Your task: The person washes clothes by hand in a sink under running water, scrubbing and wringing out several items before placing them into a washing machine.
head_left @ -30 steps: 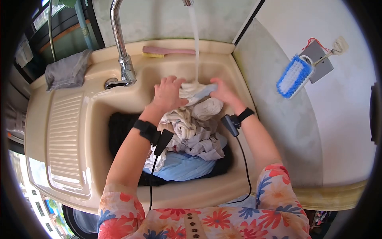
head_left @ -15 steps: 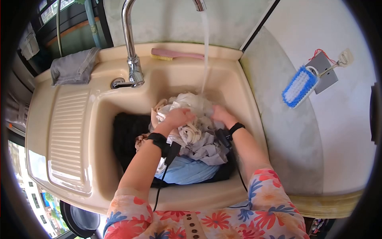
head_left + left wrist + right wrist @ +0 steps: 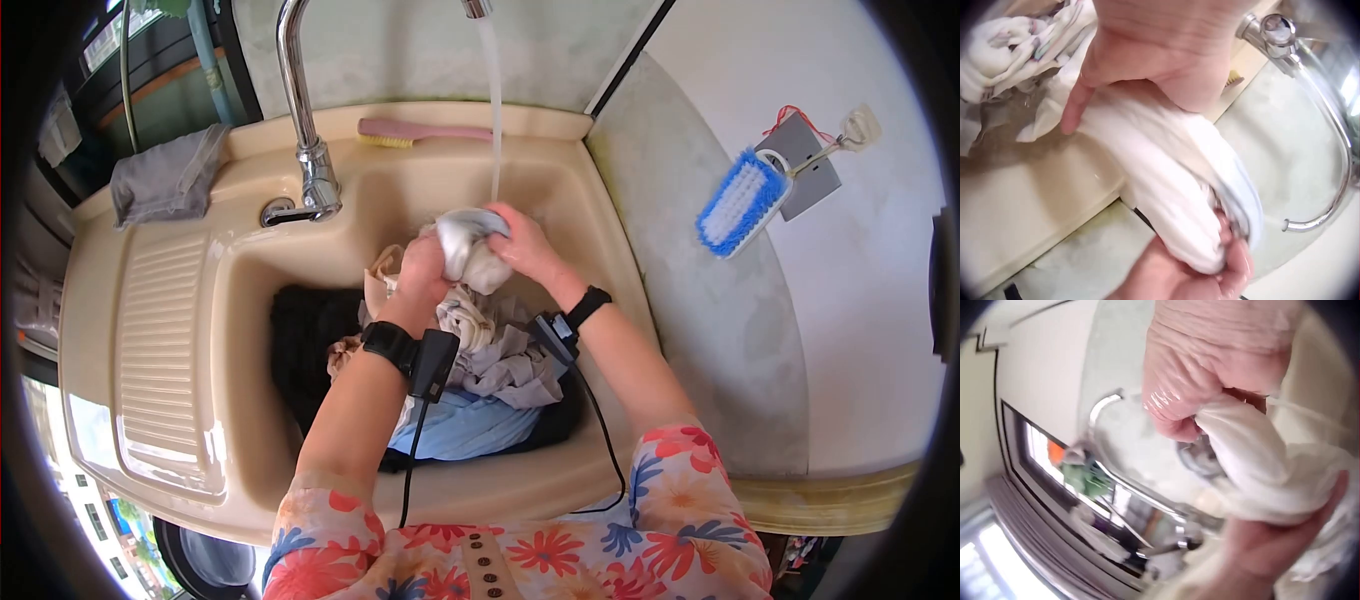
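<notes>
A wet white cloth (image 3: 465, 245) with a pale blue edge is bunched up between both hands over the sink, close to the falling water. My left hand (image 3: 425, 268) grips its left side; in the left wrist view one finger points down along the cloth (image 3: 1147, 156). My right hand (image 3: 520, 243) holds the other end, and in the left wrist view its fingers (image 3: 1238, 269) curl into the folded opening. Beneath lies a pile of laundry: crumpled white and grey pieces (image 3: 500, 365), light blue fabric (image 3: 465, 425) and black fabric (image 3: 310, 330).
Water runs from the chrome faucet (image 3: 318, 165) into the beige sink (image 3: 250, 330). A pink-handled brush (image 3: 440, 129) lies on the back ledge, and a grey cloth (image 3: 170, 178) drapes the left corner. On the right wall hangs a blue-and-white brush (image 3: 742, 203). Cables trail from both wrists.
Both hands went down into the pile half a second ago and have come up again. The white cloth, stretched between them a second ago, is now gathered into a bunch.
</notes>
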A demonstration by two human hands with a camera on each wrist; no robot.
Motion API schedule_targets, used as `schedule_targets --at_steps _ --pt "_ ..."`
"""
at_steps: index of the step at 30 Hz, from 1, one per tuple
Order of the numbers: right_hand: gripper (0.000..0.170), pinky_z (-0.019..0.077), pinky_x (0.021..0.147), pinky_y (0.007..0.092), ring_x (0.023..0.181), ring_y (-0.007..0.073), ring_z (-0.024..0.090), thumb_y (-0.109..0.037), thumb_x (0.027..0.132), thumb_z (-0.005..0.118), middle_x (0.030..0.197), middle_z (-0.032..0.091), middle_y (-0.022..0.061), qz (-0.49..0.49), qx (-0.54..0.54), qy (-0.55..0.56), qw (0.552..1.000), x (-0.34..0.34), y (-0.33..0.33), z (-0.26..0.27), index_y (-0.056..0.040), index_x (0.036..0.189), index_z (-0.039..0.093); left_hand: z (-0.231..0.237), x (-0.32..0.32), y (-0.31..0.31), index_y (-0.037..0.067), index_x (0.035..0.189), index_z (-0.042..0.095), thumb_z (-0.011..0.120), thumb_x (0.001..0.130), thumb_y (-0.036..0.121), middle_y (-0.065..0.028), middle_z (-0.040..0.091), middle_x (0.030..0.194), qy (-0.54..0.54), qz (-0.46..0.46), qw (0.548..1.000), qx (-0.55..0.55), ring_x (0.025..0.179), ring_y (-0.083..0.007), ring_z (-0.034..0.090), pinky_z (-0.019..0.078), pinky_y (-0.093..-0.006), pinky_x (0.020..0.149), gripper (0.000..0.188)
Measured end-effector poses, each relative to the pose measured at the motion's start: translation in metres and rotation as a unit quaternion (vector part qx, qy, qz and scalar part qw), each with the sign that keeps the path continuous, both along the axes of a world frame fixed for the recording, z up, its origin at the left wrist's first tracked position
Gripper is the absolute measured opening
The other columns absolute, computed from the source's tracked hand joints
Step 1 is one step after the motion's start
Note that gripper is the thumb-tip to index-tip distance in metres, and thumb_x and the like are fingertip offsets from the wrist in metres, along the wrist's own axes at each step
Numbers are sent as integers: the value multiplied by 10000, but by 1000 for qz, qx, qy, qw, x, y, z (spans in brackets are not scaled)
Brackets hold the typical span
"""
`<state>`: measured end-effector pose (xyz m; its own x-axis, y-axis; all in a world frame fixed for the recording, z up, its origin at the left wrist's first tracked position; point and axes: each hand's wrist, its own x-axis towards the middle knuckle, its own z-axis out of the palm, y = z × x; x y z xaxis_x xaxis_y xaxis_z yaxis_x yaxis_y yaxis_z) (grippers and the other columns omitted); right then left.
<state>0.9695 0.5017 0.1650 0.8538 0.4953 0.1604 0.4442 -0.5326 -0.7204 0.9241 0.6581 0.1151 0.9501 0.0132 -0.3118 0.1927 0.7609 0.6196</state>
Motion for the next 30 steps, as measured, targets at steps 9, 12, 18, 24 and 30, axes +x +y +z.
schedule_targets --at_steps 9,12,18,24,30 --pt "376 457 808 403 928 351 573 -84 726 555 993 598 206 -131 -247 -23 960 9 -56 -98 -25 1096 530 26 -12 25 55 1234 468 580 762 176 -154 494 1217 -25 -65 924 375 1025 -244 521 408 -341 856 500" --pt "379 451 819 399 955 352 562 -72 730 546 1021 585 222 -33 -363 82 927 2 -53 -107 -15 1104 527 11 -26 12 63 1126 567 553 785 270 -166 592 1071 -116 -203 814 531 957 -266 570 423 -359 842 400" --pt "345 460 818 381 951 321 583 -112 729 548 1051 591 188 15 -399 127 908 3 -57 -63 -49 1066 587 2 -56 13 55 854 672 565 760 422 -146 643 835 -159 -432 640 615 838 -293 589 454 -347 744 394" --pt "336 470 703 279 785 184 599 -61 695 587 875 636 108 -53 12 24 998 34 -63 65 -23 1029 584 -14 -66 6 75 859 676 468 741 486 -148 638 888 -163 -492 518 680 858 -322 585 443 -378 782 476" --pt "363 459 702 255 795 141 575 -18 708 568 893 617 72 -58 133 -20 989 23 -36 98 -49 1068 549 -9 -71 10 66 869 672 444 762 488 -161 634 892 -162 -476 583 638 870 -334 580 433 -390 799 492"
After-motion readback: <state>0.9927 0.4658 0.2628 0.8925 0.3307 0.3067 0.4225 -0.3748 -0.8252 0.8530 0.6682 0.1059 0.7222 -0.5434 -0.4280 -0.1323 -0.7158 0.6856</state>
